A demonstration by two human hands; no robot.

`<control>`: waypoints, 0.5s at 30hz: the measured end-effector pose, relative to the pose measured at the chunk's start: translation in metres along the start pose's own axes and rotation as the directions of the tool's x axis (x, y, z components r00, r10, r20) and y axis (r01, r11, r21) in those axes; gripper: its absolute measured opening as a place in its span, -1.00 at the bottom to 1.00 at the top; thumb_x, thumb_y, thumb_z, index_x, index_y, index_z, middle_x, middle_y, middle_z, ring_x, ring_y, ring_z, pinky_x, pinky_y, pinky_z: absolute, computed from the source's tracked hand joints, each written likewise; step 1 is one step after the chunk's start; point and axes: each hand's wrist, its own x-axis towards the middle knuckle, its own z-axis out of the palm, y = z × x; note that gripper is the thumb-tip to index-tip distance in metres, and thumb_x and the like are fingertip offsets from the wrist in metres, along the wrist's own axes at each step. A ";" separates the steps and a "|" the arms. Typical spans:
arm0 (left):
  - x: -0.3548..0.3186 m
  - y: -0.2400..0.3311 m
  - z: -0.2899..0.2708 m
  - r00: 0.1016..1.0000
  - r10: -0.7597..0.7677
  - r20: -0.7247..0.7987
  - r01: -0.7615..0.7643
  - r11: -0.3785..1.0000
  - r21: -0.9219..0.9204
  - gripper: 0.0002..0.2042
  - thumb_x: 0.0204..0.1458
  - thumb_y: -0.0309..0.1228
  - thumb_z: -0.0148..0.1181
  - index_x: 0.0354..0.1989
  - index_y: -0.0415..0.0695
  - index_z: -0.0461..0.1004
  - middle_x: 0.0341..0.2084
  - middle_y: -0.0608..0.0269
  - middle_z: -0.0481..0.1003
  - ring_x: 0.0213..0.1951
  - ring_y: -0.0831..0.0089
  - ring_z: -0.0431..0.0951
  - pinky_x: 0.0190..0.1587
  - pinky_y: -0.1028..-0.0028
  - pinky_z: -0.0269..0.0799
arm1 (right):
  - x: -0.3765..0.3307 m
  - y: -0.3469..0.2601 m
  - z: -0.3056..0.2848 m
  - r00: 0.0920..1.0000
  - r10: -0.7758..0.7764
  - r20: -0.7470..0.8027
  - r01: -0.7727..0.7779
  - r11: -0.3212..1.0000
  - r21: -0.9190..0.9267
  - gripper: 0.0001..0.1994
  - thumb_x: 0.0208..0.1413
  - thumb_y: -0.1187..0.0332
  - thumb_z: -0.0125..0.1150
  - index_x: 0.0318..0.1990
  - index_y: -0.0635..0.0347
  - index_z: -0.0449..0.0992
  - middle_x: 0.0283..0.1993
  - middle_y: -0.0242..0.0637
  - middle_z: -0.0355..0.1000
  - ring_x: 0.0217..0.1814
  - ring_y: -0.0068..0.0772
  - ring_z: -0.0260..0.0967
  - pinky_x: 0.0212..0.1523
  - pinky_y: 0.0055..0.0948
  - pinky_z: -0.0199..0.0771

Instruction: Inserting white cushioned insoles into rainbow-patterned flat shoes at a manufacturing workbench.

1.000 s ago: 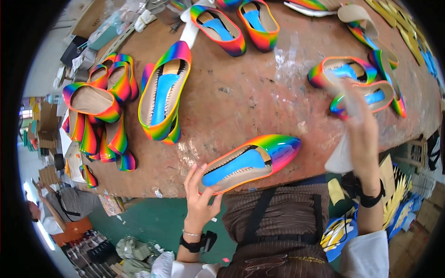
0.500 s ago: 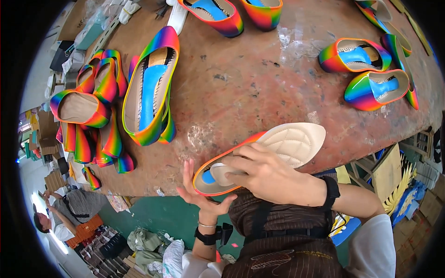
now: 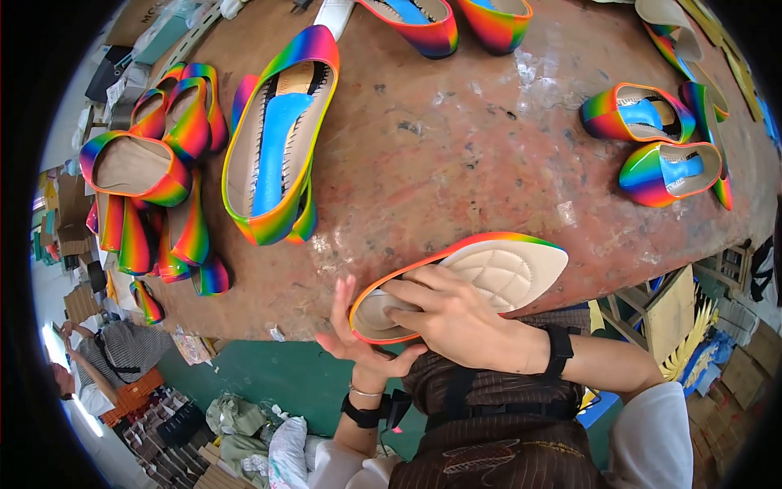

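Near the table's front edge is a rainbow-coloured shoe point(image 3: 419, 262), its opening facing up. A cream insole point(image 3: 497, 277) with a quilted front part lies along it; its smooth rear end is inside the heel. My left hand point(image 3: 354, 338) cradles the heel end, thumb below and fingers stretched up beside it. Across the middle of the shoe lies my right hand point(image 3: 464, 314), fingertips bent into the opening and pressed on the insole. The right hand hides the middle of the insole.
A large rainbow shoe point(image 3: 244, 213) with a blue inner strip lies left of centre. Beside it is a heap of rainbow shoes point(image 3: 175, 179). More shoes point(image 3: 639, 118) lie at the right, others point(image 3: 497, 28) at the far edge. A person point(image 3: 122, 359) is at the far left.
The insole's rear end has gone down into the heel and covers the blue patch that showed there. My right hand has moved slightly down with its fingertips deeper inside the shoe.
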 end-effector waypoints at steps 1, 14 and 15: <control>-0.001 -0.001 0.000 1.000 -0.019 0.015 0.020 1.000 -0.007 0.37 -0.17 0.09 0.50 0.42 0.19 -0.75 0.37 -0.29 -0.02 0.33 -0.21 0.17 0.34 -0.08 0.17 | 0.000 0.000 0.002 1.000 0.015 0.015 -0.015 1.000 -0.012 -0.68 -0.34 0.38 0.29 -0.31 0.29 0.64 -0.02 -0.26 0.44 0.12 -0.23 0.35 0.12 -0.27 0.44; 0.016 -0.004 -0.009 0.977 -0.185 0.106 0.206 0.946 -0.249 -0.16 0.09 0.10 0.21 0.44 -0.10 0.05 0.32 -0.31 0.16 0.30 -0.19 0.27 0.33 -0.02 0.16 | 0.000 0.005 0.002 0.949 -0.237 0.206 0.263 0.959 -0.107 -0.63 -0.08 0.34 0.16 -0.10 0.30 0.62 0.27 -0.10 0.35 0.37 -0.19 0.25 0.37 -0.32 0.25; 0.018 -0.002 -0.009 0.990 -0.126 0.065 0.137 0.971 -0.195 -0.46 0.22 -0.04 0.03 0.22 -0.21 0.34 0.27 -0.29 0.25 0.27 -0.19 0.31 0.30 0.01 0.22 | 0.001 0.004 0.003 0.957 -0.183 0.224 0.183 0.983 0.018 -0.62 -0.06 0.34 0.16 -0.06 0.27 0.63 0.28 -0.09 0.36 0.40 -0.19 0.24 0.41 -0.31 0.21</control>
